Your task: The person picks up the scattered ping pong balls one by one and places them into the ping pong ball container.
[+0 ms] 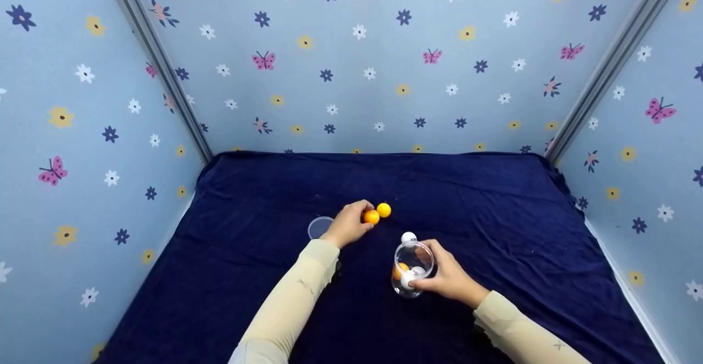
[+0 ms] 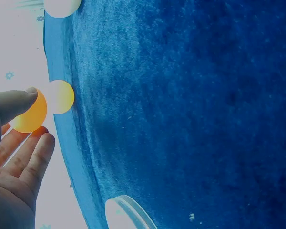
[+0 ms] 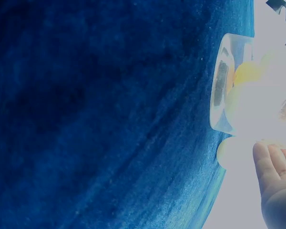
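Observation:
In the head view my left hand [image 1: 350, 223] pinches an orange ping-pong ball [image 1: 372, 217] between thumb and fingers; the left wrist view shows the thumb across this ball [image 2: 32, 116]. Just beyond it a second orange ball [image 1: 384, 210] lies on the cloth. My right hand [image 1: 447, 273] grips a clear plastic jar [image 1: 402, 291] round its side, mouth upward. Inside the jar are an orange ball [image 1: 400, 270] and white balls [image 1: 407, 280], partly hidden by the thumb and the wall. One white ball [image 1: 408, 237] sits on the cloth behind the jar's rim.
A round clear lid [image 1: 318, 228] lies on the cloth, partly behind my left hand. Dark blue cloth [image 1: 472, 194] with wrinkles covers the table. Flower-patterned panels [image 1: 379, 73] stand at the back and both sides, with grey metal posts [image 1: 604, 70] at the corners.

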`<state>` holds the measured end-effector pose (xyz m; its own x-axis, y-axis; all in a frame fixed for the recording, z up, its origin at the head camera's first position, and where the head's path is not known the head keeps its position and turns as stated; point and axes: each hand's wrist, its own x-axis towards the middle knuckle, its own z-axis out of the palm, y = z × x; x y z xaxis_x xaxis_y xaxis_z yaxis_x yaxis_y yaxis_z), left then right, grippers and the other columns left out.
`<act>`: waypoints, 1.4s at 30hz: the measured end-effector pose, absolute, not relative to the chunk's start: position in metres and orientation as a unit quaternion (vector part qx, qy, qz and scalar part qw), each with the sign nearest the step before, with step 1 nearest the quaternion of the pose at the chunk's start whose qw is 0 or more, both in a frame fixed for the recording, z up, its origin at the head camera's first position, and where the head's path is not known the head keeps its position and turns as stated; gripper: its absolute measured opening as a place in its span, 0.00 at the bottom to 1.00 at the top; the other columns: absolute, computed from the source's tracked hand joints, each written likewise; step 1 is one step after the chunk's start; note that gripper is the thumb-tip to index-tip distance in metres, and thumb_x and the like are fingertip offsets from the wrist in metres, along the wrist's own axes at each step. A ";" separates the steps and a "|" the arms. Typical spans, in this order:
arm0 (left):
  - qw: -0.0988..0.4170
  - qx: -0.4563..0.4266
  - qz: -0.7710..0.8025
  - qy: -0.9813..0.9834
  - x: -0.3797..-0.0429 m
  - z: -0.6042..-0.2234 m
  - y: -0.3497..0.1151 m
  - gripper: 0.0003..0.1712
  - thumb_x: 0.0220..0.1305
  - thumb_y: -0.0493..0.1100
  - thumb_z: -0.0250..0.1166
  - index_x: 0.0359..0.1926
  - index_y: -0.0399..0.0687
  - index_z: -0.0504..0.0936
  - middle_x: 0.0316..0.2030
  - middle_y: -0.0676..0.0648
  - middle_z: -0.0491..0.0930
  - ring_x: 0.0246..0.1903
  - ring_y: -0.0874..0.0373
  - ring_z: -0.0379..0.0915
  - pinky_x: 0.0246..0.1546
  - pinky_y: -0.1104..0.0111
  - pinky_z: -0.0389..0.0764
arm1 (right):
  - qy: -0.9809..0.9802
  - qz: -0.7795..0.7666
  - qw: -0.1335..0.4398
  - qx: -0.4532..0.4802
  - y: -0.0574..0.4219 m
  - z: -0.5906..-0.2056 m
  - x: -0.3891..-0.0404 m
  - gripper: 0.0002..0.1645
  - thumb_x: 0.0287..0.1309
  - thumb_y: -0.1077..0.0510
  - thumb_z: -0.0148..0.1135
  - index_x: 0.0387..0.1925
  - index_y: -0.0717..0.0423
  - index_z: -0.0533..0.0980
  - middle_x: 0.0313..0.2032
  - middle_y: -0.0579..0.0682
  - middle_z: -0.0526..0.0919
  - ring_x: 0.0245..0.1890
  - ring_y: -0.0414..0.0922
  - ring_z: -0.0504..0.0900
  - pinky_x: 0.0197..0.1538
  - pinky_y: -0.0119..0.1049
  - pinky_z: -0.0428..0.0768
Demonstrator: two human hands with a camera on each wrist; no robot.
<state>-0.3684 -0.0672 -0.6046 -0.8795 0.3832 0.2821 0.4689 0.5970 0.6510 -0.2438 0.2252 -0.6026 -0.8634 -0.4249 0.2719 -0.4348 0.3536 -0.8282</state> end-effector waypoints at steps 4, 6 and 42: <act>0.041 -0.226 -0.381 -0.895 -0.359 -0.588 -0.066 0.20 0.64 0.34 0.77 0.56 0.38 0.84 0.53 0.38 0.88 0.54 0.42 0.85 0.62 0.47 0.83 | -0.824 0.504 0.005 0.260 0.225 -0.605 -0.245 0.47 0.46 0.56 0.90 0.62 0.69 0.73 0.57 0.65 0.86 0.56 0.63 0.88 0.63 0.45 0.86; 0.036 -0.221 -0.380 -0.898 -0.358 -0.586 -0.066 0.20 0.65 0.35 0.77 0.56 0.39 0.84 0.54 0.38 0.88 0.54 0.42 0.85 0.62 0.48 0.83 | -0.824 0.502 0.008 0.261 0.226 -0.606 -0.245 0.48 0.45 0.56 0.90 0.62 0.69 0.73 0.56 0.65 0.86 0.55 0.63 0.88 0.62 0.43 0.86; -0.002 -0.265 -0.424 -0.866 -0.337 -0.547 -0.072 0.20 0.68 0.33 0.75 0.59 0.36 0.83 0.54 0.38 0.87 0.50 0.46 0.87 0.57 0.51 0.88 | -0.830 0.494 0.018 0.258 0.225 -0.604 -0.244 0.47 0.41 0.59 0.91 0.62 0.66 0.74 0.55 0.62 0.88 0.53 0.61 0.88 0.61 0.50 0.86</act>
<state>-0.3367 -0.0716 -0.5468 -0.8594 0.4606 0.2221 0.4579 0.5000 0.7351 -0.2439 0.2255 -0.6039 -0.8667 -0.4094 0.2851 -0.4459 0.3792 -0.8108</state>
